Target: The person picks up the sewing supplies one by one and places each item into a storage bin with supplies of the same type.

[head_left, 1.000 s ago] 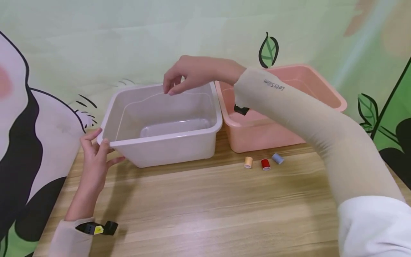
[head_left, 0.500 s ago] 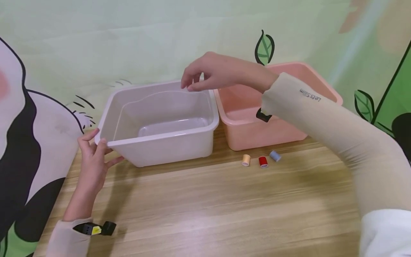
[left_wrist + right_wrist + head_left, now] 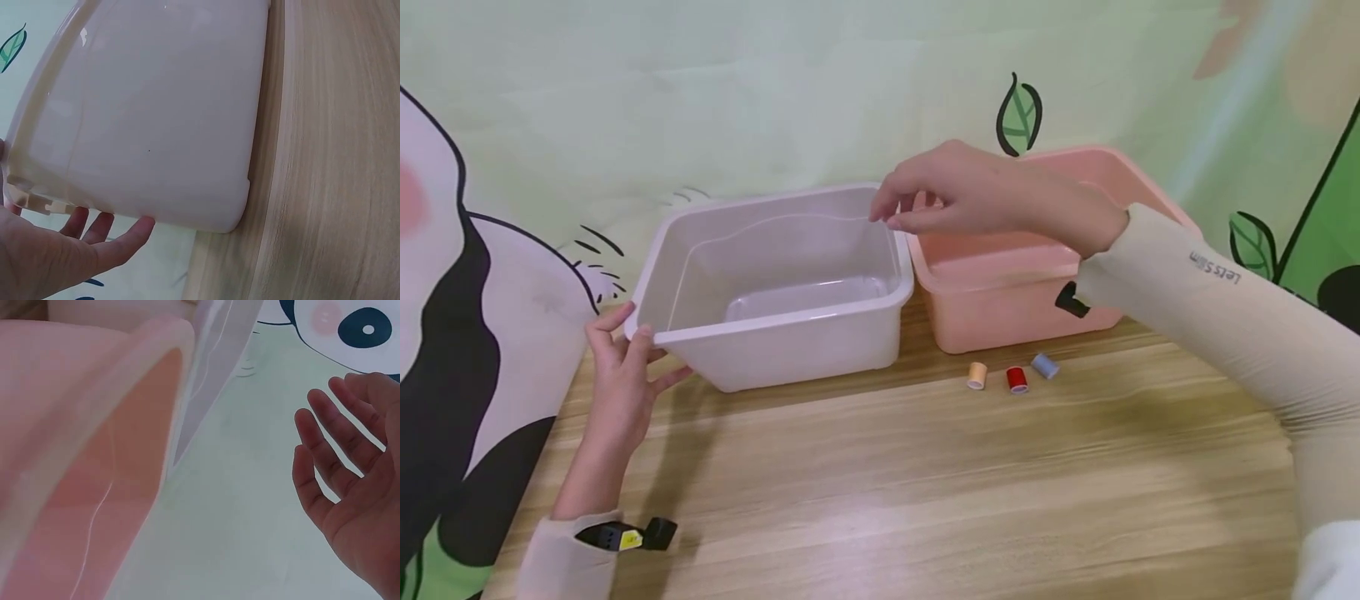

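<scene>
A whitish plastic bin (image 3: 797, 348) stands on the table at the left, nothing visible inside it. My left hand (image 3: 621, 379) holds its near left corner by the rim, and in the left wrist view several fingers of the left hand (image 3: 87, 250) rest against its outer wall. My right hand (image 3: 958, 192) hovers over the meeting rims of this bin and a pink bin (image 3: 1022, 312). Its fingers hang loosely curled, and the right wrist view shows a bare palm on the right hand (image 3: 356, 469).
Three small thread spools lie in front of the pink bin: a yellow-orange spool (image 3: 977, 376), a red spool (image 3: 1017, 380) and a blue spool (image 3: 1045, 366). The wood-grain table (image 3: 865, 483) reaches toward me. A printed cloth backdrop (image 3: 820, 92) hangs close behind both bins.
My right hand has moved to the right, from above the whitish bin to the border between the bins. The left hand keeps its hold on the corner. The spools have not moved.
</scene>
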Available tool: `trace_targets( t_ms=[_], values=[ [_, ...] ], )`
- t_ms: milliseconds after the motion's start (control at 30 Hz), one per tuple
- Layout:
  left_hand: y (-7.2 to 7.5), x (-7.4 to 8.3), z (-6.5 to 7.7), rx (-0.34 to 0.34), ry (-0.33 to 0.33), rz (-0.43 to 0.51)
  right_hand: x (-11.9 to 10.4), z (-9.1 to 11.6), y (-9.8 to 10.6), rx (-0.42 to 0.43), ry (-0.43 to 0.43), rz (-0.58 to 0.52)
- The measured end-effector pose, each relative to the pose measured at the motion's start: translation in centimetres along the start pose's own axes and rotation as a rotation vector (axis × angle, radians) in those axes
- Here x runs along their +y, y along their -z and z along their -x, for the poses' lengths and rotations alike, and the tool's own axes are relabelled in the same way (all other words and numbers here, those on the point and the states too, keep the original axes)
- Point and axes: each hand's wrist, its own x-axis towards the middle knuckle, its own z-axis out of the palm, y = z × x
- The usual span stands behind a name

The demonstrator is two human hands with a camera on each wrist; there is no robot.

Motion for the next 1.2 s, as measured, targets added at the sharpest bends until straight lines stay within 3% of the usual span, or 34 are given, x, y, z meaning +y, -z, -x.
trace_targets(
  t_ms=[200,367,533,633,867,1200],
  values=[
    [0.1,0.0,0.2,-0.005,-0.010,0.010,-0.1,2.9,-0.4,0.020,-0.042,-0.046],
    [0.1,-0.1,0.2,-0.035,-0.015,0.003,-0.3,4.4,-0.6,0.072,0.045,-0.070],
    [0.0,-0.1,0.1,-0.031,-0.003,-0.002,-0.8,6.1,-1.2,0.116,0.077,0.048],
    [0.1,0.0,0.1,-0.025,0.007,0.009,-0.7,7.3,-1.8,0.116,0.039,0.113],
    [0.5,0.2,0.2,-0.027,0.016,0.009,-0.2,9.1,-3.9,0.082,0.018,0.006],
    [0.7,0.2,0.4,-0.018,-0.001,0.017,0.1,10.1,-6.1,0.055,-0.006,-0.009]
  ],
)
